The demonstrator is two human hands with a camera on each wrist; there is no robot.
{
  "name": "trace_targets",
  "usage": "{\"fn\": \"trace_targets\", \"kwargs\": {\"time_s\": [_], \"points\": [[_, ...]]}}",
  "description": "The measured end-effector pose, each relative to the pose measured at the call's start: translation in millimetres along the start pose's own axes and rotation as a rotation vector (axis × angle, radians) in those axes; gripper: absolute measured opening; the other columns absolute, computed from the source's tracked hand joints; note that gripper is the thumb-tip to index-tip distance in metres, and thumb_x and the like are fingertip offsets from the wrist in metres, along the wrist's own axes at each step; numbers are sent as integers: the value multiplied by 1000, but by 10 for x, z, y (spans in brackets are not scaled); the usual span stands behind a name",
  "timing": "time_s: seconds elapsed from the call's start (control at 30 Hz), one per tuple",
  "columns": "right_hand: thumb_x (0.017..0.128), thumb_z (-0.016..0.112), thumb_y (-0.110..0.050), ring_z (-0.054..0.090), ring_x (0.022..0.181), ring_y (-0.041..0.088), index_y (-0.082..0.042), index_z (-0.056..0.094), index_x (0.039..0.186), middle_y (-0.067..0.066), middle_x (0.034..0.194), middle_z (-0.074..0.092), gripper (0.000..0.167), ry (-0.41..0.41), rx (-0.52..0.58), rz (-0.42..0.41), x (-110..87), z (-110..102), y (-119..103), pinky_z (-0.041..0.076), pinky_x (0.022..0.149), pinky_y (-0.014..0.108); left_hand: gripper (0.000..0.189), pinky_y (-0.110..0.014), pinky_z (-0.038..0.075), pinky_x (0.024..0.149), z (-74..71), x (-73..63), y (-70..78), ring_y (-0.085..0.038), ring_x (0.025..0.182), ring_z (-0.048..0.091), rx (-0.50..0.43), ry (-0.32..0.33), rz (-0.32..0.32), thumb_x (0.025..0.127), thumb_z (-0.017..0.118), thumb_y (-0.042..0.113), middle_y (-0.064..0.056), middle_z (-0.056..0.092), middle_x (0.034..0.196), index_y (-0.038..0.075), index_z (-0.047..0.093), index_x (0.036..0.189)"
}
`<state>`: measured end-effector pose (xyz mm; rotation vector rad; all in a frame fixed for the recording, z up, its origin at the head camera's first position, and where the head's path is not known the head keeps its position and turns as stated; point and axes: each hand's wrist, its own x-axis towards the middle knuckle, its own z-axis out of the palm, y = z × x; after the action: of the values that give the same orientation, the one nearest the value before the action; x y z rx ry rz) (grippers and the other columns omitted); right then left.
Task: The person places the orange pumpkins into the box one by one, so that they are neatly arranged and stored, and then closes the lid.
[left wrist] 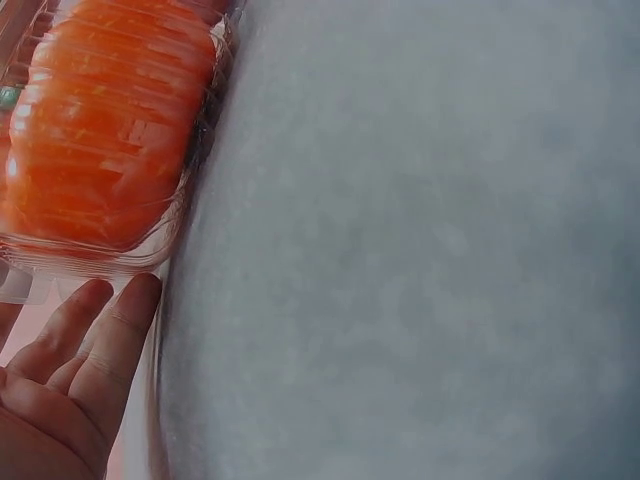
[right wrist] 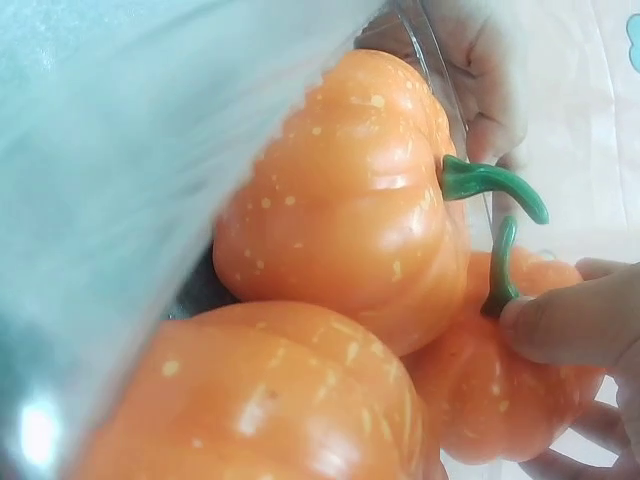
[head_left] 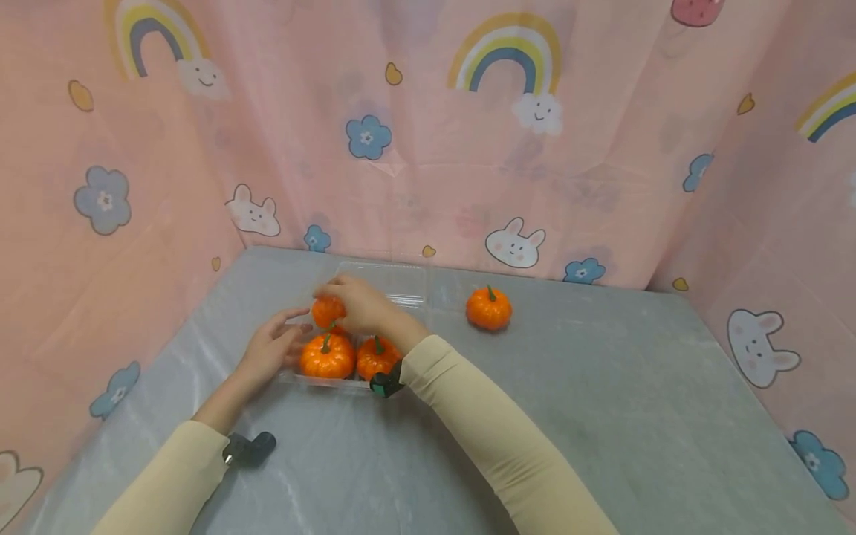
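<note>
Pumpkins (head_left: 327, 356) on grey tabletop (head_left: 602, 416), pink curtains (head_left: 428, 134)

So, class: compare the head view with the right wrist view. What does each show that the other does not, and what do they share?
Only the head view shows the lone pumpkin standing apart on the grey table, the rainbow curtain, both sleeves, and the left hand resting against the clear tray.

Only the right wrist view shows close detail: pale speckles on the skins, a curved green stem, and a fingertip by another stem.

Both show the right hand gripping a small pumpkin beside two pumpkins in the tray.
</note>
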<state>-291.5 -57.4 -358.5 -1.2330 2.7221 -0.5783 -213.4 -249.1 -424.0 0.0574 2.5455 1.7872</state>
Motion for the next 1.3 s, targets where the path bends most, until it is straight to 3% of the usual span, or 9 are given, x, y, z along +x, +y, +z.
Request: {"fn": "trace_targets", "kwargs": {"time_s": [0.17, 0.47, 0.83, 1.3], "points": [[85, 71, -9, 52, 122, 22, -17, 57, 134, 6, 135, 53, 51, 6, -31, -16, 15, 12, 4, 46, 104, 34, 45, -29, 58, 75, 2, -1, 6, -17, 92, 67, 5, -3, -5, 103, 40, 24, -28, 51, 137, 11, 38, 146], [86, 72, -16, 52, 121, 22, -18, 56, 135, 6, 135, 52, 51, 9, 50, 50, -8, 2, 21, 47, 103, 36, 44, -28, 58, 75, 7, -7, 20, -19, 93, 67, -5, -3, 5, 103, 40, 23, -29, 51, 137, 10, 38, 146], [85, 71, -29, 49, 125, 25, -22, 53, 137, 6, 142, 47, 55, 24, 117, 95, -167, -95, 34, 48, 101, 43, 46, -32, 58, 76, 7, -4, -9, -26, 97, 66, 35, 0, -6, 104, 39, 27, -28, 51, 138, 11, 37, 146], [86, 66, -38, 44, 134, 22, -22, 52, 138, 2, 145, 49, 56, 96, 73, 89, -395, -214, 233, 39, 110, 43, 46, -30, 58, 77, 19, -20, 27, -24, 97, 66, 37, 2, -19, 104, 40, 28, -28, 50, 139, 11, 37, 147]]}}
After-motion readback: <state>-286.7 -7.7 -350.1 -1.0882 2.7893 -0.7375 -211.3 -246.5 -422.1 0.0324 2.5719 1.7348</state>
